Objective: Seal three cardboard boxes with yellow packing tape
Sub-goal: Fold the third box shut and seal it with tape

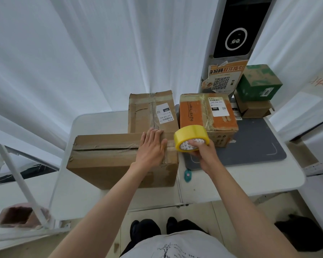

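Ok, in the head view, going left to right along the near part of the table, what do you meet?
Large brown box → left hand pressing flat on its right end → yellow tape roll gripped by the right hand → grey mat.

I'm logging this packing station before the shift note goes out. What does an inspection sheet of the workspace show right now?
Surface: white table with a grey mat on its right part.
Job's things: near brown box, top seam open; tall brown box and orange box behind it, each labelled; yellow tape roll.
Clutter: teal cutter on the table edge; green box stacked on a small brown box.
Hands: left hand flat on the near brown box; right hand grips the yellow tape roll.
Cables: nothing seen.
Surroundings: white curtains, kiosk post with a QR poster.
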